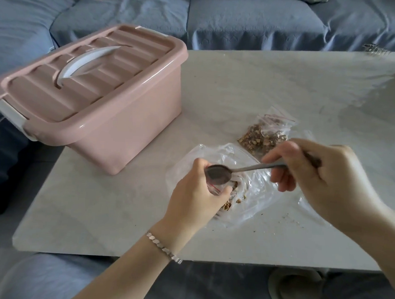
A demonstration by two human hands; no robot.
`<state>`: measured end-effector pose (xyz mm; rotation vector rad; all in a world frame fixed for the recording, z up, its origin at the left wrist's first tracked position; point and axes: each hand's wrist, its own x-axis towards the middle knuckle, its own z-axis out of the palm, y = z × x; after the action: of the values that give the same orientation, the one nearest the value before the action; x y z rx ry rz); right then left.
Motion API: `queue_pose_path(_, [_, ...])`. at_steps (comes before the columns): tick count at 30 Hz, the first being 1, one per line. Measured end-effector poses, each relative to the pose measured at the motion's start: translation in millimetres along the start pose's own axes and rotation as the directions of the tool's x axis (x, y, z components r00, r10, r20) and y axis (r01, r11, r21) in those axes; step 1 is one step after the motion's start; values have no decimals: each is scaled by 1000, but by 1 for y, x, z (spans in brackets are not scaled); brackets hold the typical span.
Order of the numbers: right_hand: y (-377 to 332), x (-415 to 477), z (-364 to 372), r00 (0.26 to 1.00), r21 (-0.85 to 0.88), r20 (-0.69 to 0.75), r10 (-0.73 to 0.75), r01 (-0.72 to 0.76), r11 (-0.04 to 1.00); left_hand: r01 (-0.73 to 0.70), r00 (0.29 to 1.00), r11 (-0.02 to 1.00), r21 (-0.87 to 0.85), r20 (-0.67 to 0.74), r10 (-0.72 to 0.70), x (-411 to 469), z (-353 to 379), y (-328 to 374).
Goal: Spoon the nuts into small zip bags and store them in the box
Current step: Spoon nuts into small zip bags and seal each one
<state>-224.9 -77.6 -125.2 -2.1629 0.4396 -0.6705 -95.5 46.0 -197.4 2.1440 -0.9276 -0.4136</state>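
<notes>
White marble bench (239, 83) before a blue sofa (241, 21), lidded pink box (125, 129) at left. Right hand (325, 176) pinches the spoon (247, 168), lying crosswise, bowl pointing left over the small zip bag (213, 188) clamped in the left hand (190, 200) fingers (224, 191)

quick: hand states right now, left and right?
Left hand: closed, holding the small zip bag.
Right hand: closed, holding the spoon by its handle, bowl at the bag's mouth.
</notes>
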Motion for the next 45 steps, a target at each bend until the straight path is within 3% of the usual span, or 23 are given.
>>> queue_pose_path(4, [8,-9,-9,955,199,-271,118,-64,978,6,997,999,-41,-79,-9,-13,-20,-1])
queue_pose_path(7, [27,-18,-3,913,198,-341,225,-164,966,43,996,999,-5,-83,-44,-20,-33,-11])
queue_pose_path(11, [55,-34,14,922,158,-256,291,-257,953,165,986,984,63,-8,-165,-24,-29,-28])
queue_pose_path(15, [69,-42,27,958,98,-162,235,-221,970,254,957,958,134,109,-269,-25,-18,-30])
queue_pose_path(20, [76,-47,27,962,108,-155,226,-211,971,293,939,939,181,130,-318,-22,-18,-29])
queue_pose_path(24, [75,-49,29,944,142,-184,276,-252,957,305,936,952,13,179,-302,-19,-18,-29])
queue_pose_path(29, [78,-50,39,886,219,-167,432,-394,893,258,958,926,-277,200,-207,-19,-6,-32])
queue_pose_path(36, [78,-54,50,742,436,-47,669,-587,682,193,976,846,-497,184,-115,-23,8,-37])
queue_pose_path(45, [75,-49,41,617,557,36,786,-666,496,155,983,858,-489,159,-87,-22,7,-49])
